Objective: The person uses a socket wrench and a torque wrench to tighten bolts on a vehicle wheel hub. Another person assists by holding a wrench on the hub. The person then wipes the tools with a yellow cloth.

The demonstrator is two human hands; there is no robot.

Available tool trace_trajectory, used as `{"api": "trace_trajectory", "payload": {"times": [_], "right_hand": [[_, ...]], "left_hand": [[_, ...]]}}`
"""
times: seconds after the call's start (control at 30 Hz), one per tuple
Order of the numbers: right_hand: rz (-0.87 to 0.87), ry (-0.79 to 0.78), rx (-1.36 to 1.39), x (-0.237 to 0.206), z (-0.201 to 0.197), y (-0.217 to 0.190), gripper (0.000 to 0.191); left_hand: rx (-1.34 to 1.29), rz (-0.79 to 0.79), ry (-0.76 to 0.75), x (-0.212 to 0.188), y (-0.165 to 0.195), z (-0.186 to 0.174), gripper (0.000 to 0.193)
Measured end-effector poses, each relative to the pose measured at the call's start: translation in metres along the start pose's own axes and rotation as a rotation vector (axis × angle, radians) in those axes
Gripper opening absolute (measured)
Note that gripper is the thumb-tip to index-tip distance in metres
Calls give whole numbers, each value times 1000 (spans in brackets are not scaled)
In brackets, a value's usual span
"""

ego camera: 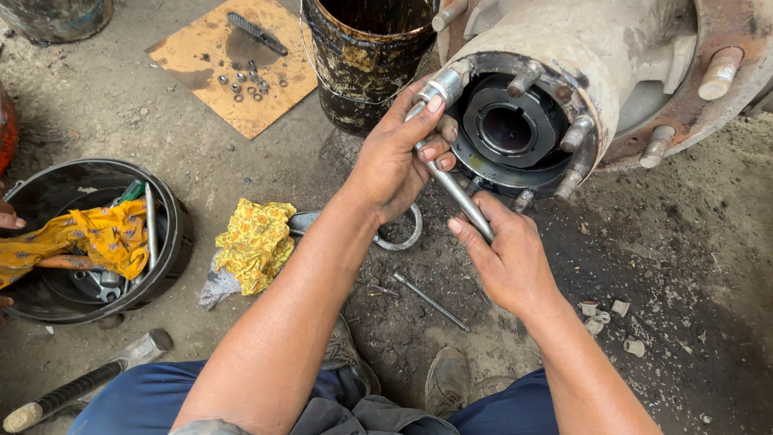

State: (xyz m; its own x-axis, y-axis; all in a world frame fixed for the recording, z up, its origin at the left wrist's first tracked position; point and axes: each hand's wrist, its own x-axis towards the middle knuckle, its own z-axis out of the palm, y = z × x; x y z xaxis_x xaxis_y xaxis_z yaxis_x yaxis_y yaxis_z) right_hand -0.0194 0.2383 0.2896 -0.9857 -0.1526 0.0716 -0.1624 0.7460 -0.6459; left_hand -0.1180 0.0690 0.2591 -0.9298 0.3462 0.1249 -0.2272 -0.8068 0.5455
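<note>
Hands, left [394, 161] and right [503, 258], grip socket wrench [455, 189] at hub [547, 89] rim.

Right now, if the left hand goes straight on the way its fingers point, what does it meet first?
Probably the socket on the hub stud; the left hand fingertips already touch it, pointing up-right along the wrench. Depth is unclear.

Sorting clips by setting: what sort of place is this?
Probably a rough vehicle repair yard: a big wheel hub with studs over a dirt floor, a greasy bucket, and nuts on a cardboard sheet.
</note>
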Motion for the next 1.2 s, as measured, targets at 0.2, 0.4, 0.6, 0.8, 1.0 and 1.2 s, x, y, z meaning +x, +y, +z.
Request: {"api": "trace_trajectory", "payload": {"times": [0.2,0.4,0.6,0.8,1.0,1.2], "right_hand": [[-7,-10,19,0,-1,0,28],[36,-41,30,0,-2,1,32],[3,-29,58,1,-5,1,33],[8,-34,38,0,-6,2,35],[5,-32,53,0,-6,2,34],[-48,-14,62,-2,-8,2,34]], "left_hand": [[13,-7,12,-1,1,2,63],[-2,-20,17,-2,1,4,60],[6,-29,34,-1,2,5,55],[-10,-33,27,-1,1,3,52],[4,-31,39,-1,2,5,49],[-6,-31,31,-3,2,3,48]]}}
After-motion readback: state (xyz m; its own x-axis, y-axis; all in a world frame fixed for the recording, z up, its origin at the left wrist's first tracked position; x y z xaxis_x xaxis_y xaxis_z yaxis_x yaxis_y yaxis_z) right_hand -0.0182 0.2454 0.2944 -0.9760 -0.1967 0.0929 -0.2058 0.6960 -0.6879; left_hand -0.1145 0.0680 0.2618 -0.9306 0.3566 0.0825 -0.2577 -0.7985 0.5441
